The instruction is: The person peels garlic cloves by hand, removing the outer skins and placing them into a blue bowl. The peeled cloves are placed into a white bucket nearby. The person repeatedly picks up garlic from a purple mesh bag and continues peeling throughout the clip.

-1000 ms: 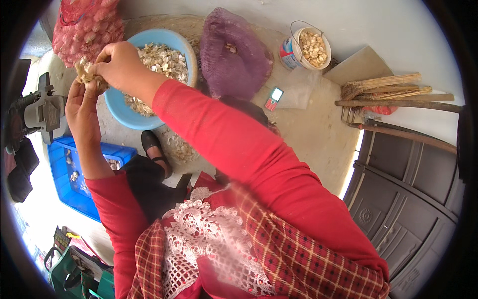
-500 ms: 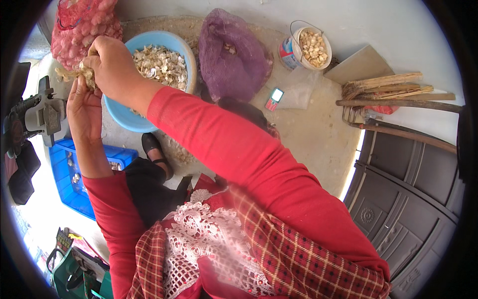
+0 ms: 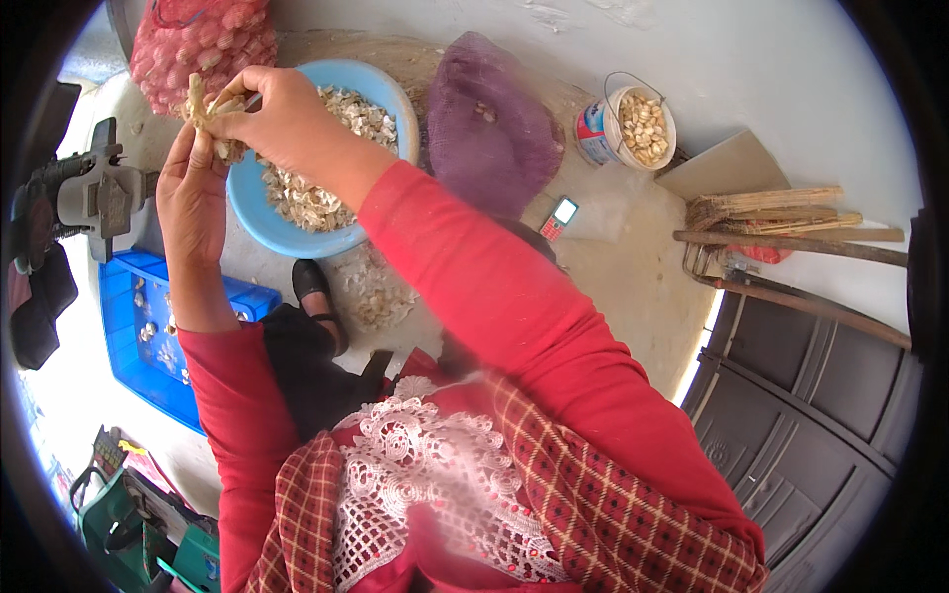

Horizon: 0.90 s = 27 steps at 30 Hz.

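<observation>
A dry, papery garlic head (image 3: 201, 111) with a pale stalk sticking up is held between my two hands, over the left rim of the light blue basin (image 3: 247, 212). My left hand (image 3: 193, 212) pinches it from below with thumb and fingertips. From the right, my right hand (image 3: 287, 124) grips it with bent fingers, partly hiding it. Loose garlic skins (image 3: 306, 203) fill the basin.
Behind my hands stands a red net bag (image 3: 203, 49) of garlic bulbs. A blue crate (image 3: 124, 336) is at left. Farther right are a purple mesh sack (image 3: 489, 148), a phone (image 3: 559, 219), a bucket of cloves (image 3: 643, 128), a broom (image 3: 761, 208) and wooden poles (image 3: 791, 242).
The whole view has shifted, so the scene sits farther right. The garlic's stalk, which pointed left, now points up. My right hand has moved slightly rightward relative to my left.
</observation>
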Tool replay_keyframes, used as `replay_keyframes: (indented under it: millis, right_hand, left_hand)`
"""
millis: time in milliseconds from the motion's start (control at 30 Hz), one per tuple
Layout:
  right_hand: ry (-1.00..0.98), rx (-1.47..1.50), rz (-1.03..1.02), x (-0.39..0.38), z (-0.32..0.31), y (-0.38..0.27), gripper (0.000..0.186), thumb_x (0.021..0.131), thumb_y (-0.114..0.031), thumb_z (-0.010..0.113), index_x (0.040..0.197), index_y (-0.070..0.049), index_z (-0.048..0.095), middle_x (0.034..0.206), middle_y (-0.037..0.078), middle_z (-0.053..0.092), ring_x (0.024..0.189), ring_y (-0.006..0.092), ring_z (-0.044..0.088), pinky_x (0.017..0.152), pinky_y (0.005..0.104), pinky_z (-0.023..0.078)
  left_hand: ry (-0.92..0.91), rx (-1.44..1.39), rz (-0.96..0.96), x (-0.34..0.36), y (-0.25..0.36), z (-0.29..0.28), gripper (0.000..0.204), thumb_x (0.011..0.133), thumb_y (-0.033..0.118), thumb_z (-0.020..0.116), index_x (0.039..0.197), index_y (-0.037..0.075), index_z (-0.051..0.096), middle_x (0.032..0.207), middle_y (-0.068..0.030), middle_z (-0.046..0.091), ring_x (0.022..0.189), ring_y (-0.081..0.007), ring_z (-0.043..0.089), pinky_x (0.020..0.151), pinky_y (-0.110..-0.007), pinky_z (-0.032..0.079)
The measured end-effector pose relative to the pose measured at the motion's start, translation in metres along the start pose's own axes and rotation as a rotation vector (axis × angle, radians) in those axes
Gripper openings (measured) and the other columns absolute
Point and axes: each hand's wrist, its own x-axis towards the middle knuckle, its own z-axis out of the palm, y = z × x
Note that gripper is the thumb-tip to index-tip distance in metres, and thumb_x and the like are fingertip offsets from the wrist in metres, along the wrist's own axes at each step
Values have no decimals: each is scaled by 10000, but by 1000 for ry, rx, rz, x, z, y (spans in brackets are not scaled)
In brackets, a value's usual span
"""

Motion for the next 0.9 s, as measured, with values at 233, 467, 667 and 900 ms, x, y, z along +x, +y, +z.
replay_keyframes:
  millis: [233,467,667,900]
  right_hand:
    - [-4,60,31,3,3,3,235,788,-171,784,870,30,695,778,94,695,672,110,635,595,268,510]
    - [-34,108,52,2,3,2,300,863,-202,762,1008,44,667,804,58,673,694,79,615,620,221,488]
    - [49,84,17,7,9,7,155,854,-113,728,906,22,672,769,56,666,675,75,594,592,236,480]
    - [156,-60,24,13,9,17,184,899,-155,665,893,29,659,773,53,665,700,80,587,625,264,479]
  left_hand:
    - [-18,-73,-4,1,2,0,389,1002,121,554,1351,-43,503,1193,-87,634,1061,-164,620,941,-308,495]
    - [25,20,-56,8,0,2,429,1012,170,544,1376,-49,481,1253,-96,616,1064,-141,603,941,-299,477]
    - [22,-125,-52,13,-4,3,379,971,146,620,1302,-30,564,1126,-51,658,958,-104,615,842,-249,492]
    - [17,-61,14,13,-1,12,384,964,149,633,1292,-37,561,1149,-70,654,994,-120,626,891,-258,507]
